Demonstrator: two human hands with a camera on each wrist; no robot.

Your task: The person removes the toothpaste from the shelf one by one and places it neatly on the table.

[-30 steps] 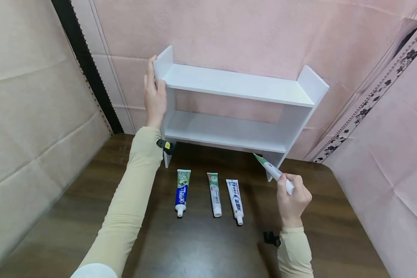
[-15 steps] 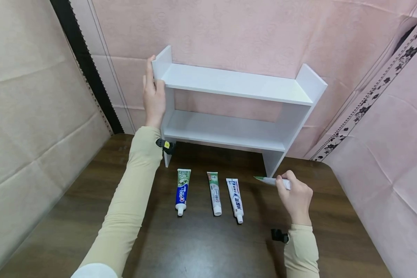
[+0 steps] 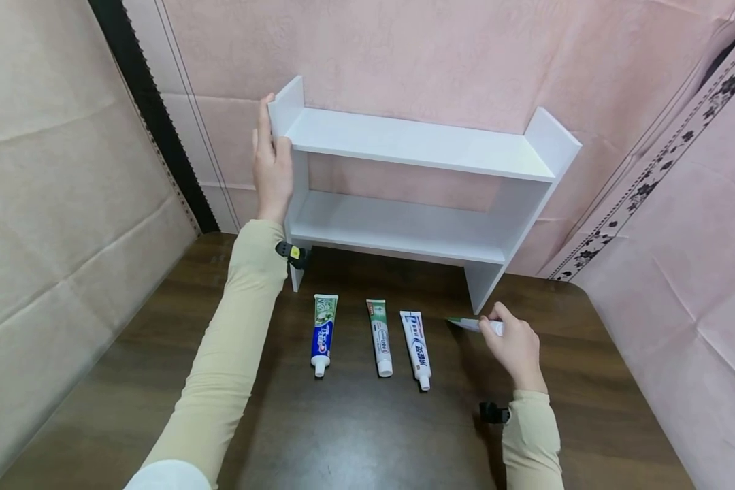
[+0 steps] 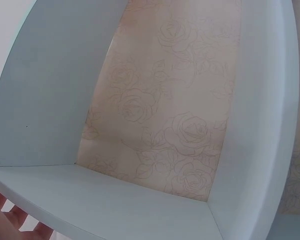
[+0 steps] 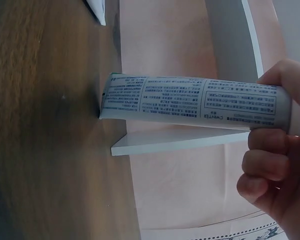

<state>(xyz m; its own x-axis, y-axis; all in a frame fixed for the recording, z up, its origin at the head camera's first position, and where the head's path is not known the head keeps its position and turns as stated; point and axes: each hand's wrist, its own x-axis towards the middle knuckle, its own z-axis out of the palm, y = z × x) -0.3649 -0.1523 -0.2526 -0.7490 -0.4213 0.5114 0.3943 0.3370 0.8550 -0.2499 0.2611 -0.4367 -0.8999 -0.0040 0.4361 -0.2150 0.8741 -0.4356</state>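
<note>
My left hand (image 3: 273,178) holds the left side panel of a white two-tier shelf (image 3: 413,141); in the left wrist view its fingers (image 4: 21,220) lie outside the panel. My right hand (image 3: 514,347) pinches a white and green toothpaste tube (image 5: 190,102) by its cap end. The tube's flat end points left, low over the tabletop, in front of the shelf's right leg. Whether it touches the wood is hard to tell. Three more tubes lie in a row: a blue and green tube (image 3: 322,333), a green-topped white tube (image 3: 380,338) and a white-blue tube (image 3: 416,349).
The brown wooden table (image 3: 331,435) carries the shelf at its back edge. Behind hangs a pink cloth backdrop (image 3: 404,61), with cream cloth (image 3: 67,170) at the left and a floral border strip (image 3: 643,194) at the right.
My right hand has lowered the tube from beside the shelf's right leg to just above the table, tilting it flatter. The left hand stays on the shelf.
</note>
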